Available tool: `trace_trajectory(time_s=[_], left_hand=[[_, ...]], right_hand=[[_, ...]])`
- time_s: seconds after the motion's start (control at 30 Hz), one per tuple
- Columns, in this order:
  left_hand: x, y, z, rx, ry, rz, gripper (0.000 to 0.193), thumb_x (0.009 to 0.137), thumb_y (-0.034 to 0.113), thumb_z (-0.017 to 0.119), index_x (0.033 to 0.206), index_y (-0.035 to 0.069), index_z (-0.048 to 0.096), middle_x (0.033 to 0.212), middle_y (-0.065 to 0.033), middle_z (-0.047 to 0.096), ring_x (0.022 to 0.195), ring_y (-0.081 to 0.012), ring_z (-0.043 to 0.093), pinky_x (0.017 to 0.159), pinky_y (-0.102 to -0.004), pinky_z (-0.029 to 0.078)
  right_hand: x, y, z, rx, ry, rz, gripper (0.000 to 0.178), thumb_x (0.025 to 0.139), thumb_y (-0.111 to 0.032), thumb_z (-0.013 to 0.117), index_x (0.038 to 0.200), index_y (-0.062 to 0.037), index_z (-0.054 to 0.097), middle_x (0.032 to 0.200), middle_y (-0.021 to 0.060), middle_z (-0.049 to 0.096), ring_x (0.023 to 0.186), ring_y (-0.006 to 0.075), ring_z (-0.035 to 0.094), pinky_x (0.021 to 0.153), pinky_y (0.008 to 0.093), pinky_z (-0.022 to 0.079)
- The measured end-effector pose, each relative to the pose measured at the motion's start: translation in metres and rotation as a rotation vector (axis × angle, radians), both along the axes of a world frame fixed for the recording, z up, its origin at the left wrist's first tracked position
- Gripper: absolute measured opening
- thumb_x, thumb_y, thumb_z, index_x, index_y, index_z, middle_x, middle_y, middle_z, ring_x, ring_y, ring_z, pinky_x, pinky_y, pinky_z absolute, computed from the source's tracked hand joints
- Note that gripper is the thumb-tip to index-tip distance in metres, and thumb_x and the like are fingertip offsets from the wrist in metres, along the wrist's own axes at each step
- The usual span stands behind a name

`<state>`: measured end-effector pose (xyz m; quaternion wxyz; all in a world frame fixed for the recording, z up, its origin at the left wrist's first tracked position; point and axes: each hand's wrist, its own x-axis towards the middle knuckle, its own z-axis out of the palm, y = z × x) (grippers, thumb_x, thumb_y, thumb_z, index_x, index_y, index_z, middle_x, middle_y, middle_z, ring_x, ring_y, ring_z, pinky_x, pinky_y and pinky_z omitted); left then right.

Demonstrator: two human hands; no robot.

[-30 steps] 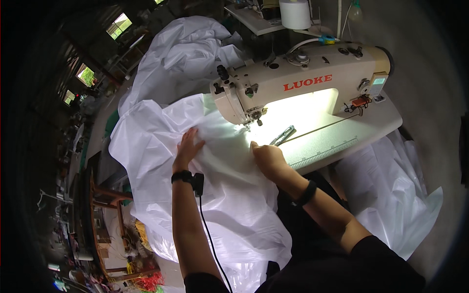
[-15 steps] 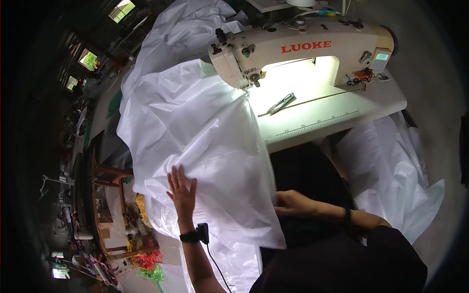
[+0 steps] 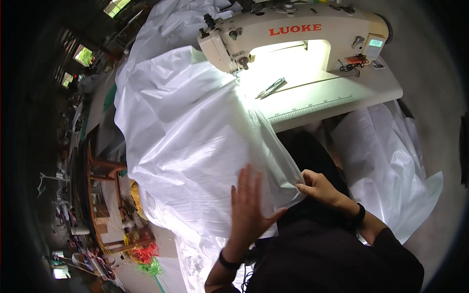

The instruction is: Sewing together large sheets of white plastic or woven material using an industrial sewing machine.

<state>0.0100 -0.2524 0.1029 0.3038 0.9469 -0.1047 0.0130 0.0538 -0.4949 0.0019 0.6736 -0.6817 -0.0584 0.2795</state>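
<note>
A large sheet of shiny white fabric (image 3: 185,146) hangs from the sewing machine (image 3: 288,36) over my lap, with one edge lying under the needle. My right hand (image 3: 320,188) pinches the sheet's right edge between thumb and fingers, pulling that edge out to the right. Over the lower part of the sheet, my left hand (image 3: 251,202) is spread with fingers apart and slightly blurred; whether it touches the fabric I cannot tell. A pair of thread snips (image 3: 271,88) lies on the lit machine bed, to the right of the needle.
More white fabric (image 3: 386,161) hangs down on the right, below the machine bed. A brown wooden frame (image 3: 105,205) stands at the left, near red strands (image 3: 145,252) and green strands (image 3: 152,267) on the floor. A small control panel (image 3: 374,45) glows at the machine's right end.
My left hand has moved right across the sheet. My right hand has moved up and taken hold of the fabric's edge, drawing it to the right. The view has shifted slightly.
</note>
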Motion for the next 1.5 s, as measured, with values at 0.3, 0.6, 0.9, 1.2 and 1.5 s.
trace_trajectory(time_s=[0.3,0.6,0.9,1.2,1.5], left_hand=[[-0.022,0.111,-0.089,0.032,-0.087,0.489,0.014,0.091,0.013,0.062,0.098,0.001,0.066,0.098,-0.0143,0.070,0.089,-0.0331,0.066,0.079,-0.0386,0.051],[-0.038,0.114,-0.037,-0.467,-0.130,0.767,0.027,0.100,0.017,0.055,0.080,-0.001,0.054,0.069,0.0010,0.052,0.066,-0.0102,0.039,0.061,-0.0238,0.037],[-0.051,0.092,-0.004,-0.170,-0.133,0.634,0.017,0.089,0.009,0.063,0.102,-0.003,0.061,0.100,-0.0155,0.067,0.094,-0.0268,0.066,0.086,-0.0349,0.051],[-0.046,0.016,0.012,-0.133,-0.036,0.177,0.083,0.071,0.011,0.075,0.144,0.004,0.035,0.143,-0.0216,0.043,0.128,-0.0399,0.046,0.106,-0.0487,0.038],[-0.064,0.036,0.018,-0.061,-0.086,0.460,0.024,0.075,-0.005,0.062,0.098,0.001,0.067,0.090,-0.0140,0.067,0.077,-0.0302,0.067,0.065,-0.0371,0.054]], right_hand=[[0.020,0.010,0.044,-0.632,-1.009,-0.098,0.044,0.081,-0.006,0.068,0.123,-0.0067,0.055,0.107,0.0097,0.061,0.084,0.0241,0.065,0.070,0.0352,0.053],[0.026,0.127,0.035,0.242,0.107,0.270,0.070,0.094,-0.025,0.065,0.147,-0.0006,0.025,0.132,0.0136,0.052,0.083,0.0136,0.063,0.063,0.0258,0.053],[0.011,0.130,0.057,0.182,0.008,0.478,0.032,0.094,-0.029,0.064,0.102,0.0028,0.064,0.074,0.0043,0.065,0.061,0.0113,0.060,0.057,0.0270,0.048],[-0.026,0.050,0.081,0.016,-0.335,0.289,0.015,0.094,-0.015,0.063,0.093,-0.0009,0.066,0.070,0.0091,0.068,0.057,0.0164,0.066,0.053,0.0280,0.051],[-0.041,0.039,0.096,0.043,-0.795,0.224,0.016,0.087,-0.020,0.071,0.080,-0.0072,0.064,0.064,0.0061,0.063,0.052,0.0219,0.062,0.047,0.0294,0.049]])
